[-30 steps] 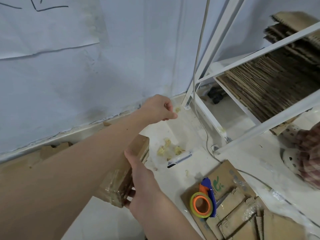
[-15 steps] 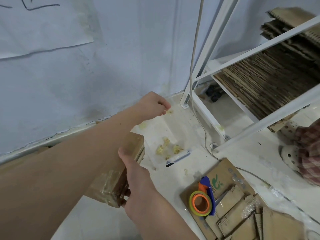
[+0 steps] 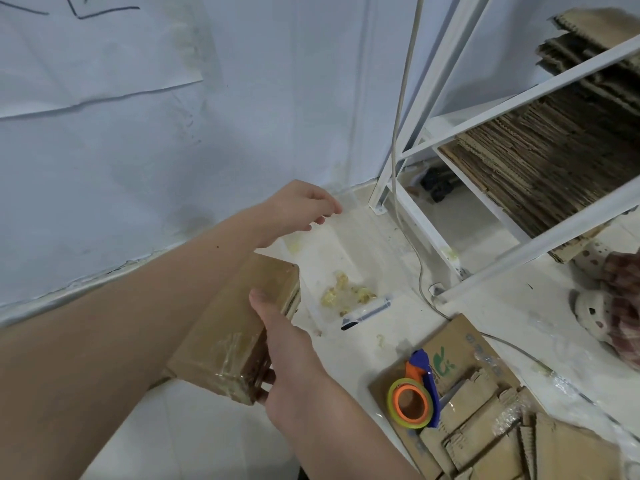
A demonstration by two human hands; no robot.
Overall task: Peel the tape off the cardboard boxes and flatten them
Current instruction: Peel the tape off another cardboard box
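Dropping tape scraps, box in hand

My right hand (image 3: 294, 344) grips the taped box (image 3: 239, 327) near the wall, steadying it; my left hand (image 3: 298, 209), fingers loosely curled and pinching nothing I can see, hovers over the clear bin (image 3: 367, 311) holding tape scraps (image 3: 346, 294).

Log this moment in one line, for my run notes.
right hand: grips cardboard box | left hand: over clear bin of tape scraps, fingers loosely curled | box: taped, unflattened
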